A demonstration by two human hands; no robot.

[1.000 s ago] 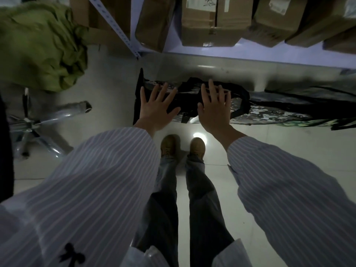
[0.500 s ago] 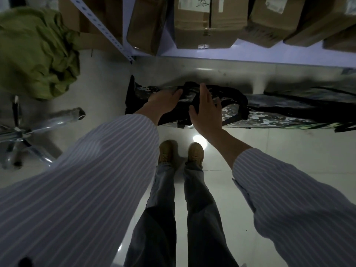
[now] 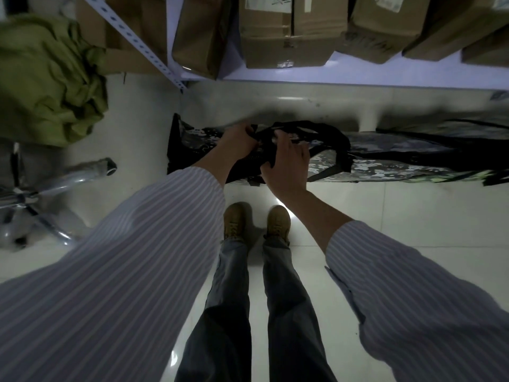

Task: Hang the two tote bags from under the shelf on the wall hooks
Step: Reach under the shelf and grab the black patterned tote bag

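A camouflage tote bag [image 3: 366, 166] with black straps [image 3: 327, 133] lies flat on the floor under the shelf [image 3: 358, 84]. A second, darker bag [image 3: 446, 136] lies behind it to the right, partly hidden. My left hand [image 3: 237, 139] is closed around the black straps at the bag's left part. My right hand [image 3: 286, 164] curls over the same bundle of straps just beside it, fingers bent into the fabric. No wall hooks are in view.
Cardboard boxes [image 3: 289, 31] stand on the shelf above the bags. A green cloth heap [image 3: 46, 78] lies at the left, over a chrome chair base [image 3: 55, 188]. A perforated shelf post [image 3: 137, 42] runs diagonally at top left. My shoes [image 3: 256, 221] stand on pale tiles.
Both hands went from spread open above the bag to reaching down and closing on its black straps. The view dropped closer to the floor.
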